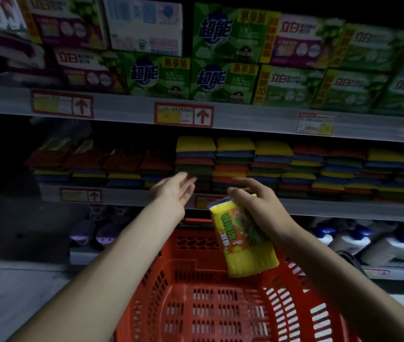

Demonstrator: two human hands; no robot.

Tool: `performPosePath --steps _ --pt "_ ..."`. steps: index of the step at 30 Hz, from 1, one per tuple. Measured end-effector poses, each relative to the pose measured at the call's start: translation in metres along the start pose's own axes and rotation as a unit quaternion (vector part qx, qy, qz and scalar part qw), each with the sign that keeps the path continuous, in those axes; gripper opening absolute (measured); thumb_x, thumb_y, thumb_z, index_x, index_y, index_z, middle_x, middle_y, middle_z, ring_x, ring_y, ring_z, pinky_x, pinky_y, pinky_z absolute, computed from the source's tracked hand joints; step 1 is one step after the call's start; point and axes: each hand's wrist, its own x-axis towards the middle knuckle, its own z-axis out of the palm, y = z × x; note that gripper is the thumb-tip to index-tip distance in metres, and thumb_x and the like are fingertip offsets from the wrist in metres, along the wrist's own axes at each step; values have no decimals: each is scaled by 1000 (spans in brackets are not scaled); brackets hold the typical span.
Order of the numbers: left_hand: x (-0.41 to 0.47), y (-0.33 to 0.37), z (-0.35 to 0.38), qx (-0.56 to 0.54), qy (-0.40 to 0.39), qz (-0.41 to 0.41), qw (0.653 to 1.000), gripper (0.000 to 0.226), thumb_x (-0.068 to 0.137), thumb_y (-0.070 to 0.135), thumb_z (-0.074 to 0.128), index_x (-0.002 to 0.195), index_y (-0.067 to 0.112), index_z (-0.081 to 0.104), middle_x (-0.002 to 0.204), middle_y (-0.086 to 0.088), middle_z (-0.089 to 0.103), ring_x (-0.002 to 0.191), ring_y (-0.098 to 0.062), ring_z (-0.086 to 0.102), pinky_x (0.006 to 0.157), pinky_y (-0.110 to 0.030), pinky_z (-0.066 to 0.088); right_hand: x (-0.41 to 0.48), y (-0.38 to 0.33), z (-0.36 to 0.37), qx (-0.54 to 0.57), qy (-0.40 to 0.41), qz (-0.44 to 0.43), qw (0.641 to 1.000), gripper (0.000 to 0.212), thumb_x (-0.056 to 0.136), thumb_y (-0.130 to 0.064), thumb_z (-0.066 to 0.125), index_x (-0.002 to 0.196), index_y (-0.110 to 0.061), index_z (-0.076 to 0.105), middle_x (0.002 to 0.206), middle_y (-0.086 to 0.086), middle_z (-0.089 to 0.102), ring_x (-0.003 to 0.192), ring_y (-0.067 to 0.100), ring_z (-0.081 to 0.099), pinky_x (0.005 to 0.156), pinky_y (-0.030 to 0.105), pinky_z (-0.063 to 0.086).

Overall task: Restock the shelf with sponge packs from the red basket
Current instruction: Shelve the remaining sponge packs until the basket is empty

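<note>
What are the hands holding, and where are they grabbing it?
The right hand grips a yellow plastic-wrapped sponge pack with an orange label by its top end. The left hand holds nothing.

The red basket (196, 248) is cut off by the bottom edge. One side of the sponge pack (241, 243) is covered by the right hand (262, 208). The print on the price labels (183, 116) is blurred beyond reading. The sponge stacks (84, 161) at the left are lost in shadow.
</note>
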Motion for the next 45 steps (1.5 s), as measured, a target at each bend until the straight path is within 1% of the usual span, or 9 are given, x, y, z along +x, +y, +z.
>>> performPosePath --steps 4,9,16,19,22,29,33,38,45 --pt "1 -1 7 -1 28 10 1000 10 96 -4 62 102 2 55 101 -20 69 69 -21 71 60 -24 58 -2 2 -6 -18 1 18 1000 37 100 -34 62 136 -27 59 111 -4 62 93 16 70 73 25 57" --pt "5 -4 9 -8 57 23 998 41 93 -3 66 133 -3 53 119 -25 68 81 -25 73 60 -27 59 -2 5 -13 -31 1 36 999 37 99 -32 63 135 -27 61 112 0 64 97 20 69 79 30 56" --pt "2 -5 10 -14 66 27 997 42 93 0 68 133 -2 54 118 -22 68 87 -26 73 61 -28 59 2 11 -21 -55 -6 59 997 38 99 -18 61 137 -23 59 111 2 66 97 20 67 81 32 57" --pt "-12 -13 14 6 37 20 999 23 94 6 69 115 -2 62 105 -17 73 79 -21 74 60 -26 59 5 17 -24 -111 45 46 992 57 96 -24 64 149 -26 46 130 5 62 111 25 63 98 47 55" --pt "-27 -31 20 73 -11 23 997 14 91 9 74 102 1 69 92 -12 76 78 -19 76 63 -26 60 5 17 -26 -148 101 46 983 67 95 -29 64 156 -23 36 124 4 58 111 25 61 98 46 53" --pt "-30 -49 39 72 -26 15 997 18 93 11 72 107 -1 68 96 -15 77 80 -21 77 62 -27 61 11 17 -27 -100 168 70 978 76 91 -33 65 158 -22 32 111 4 60 100 25 63 95 49 55" --pt "-25 -49 48 53 -7 16 998 18 97 8 66 111 -3 62 101 -18 75 74 -19 76 59 -26 61 13 17 -25 -77 162 73 981 83 85 -40 64 159 -27 28 128 9 62 106 28 65 96 53 56" --pt "-18 -51 54 39 12 20 999 24 97 7 64 118 -2 57 101 -17 72 69 -17 76 54 -24 60 18 20 -26 -80 153 68 983 93 74 -49 60 159 -29 27 129 10 64 106 29 67 94 54 57" --pt "-15 -51 53 41 17 24 999 28 97 7 64 122 -3 55 109 -22 71 67 -17 77 49 -23 56 20 25 -25 -97 152 63 982 80 87 -38 65 158 -27 30 116 6 64 100 27 67 92 53 57"
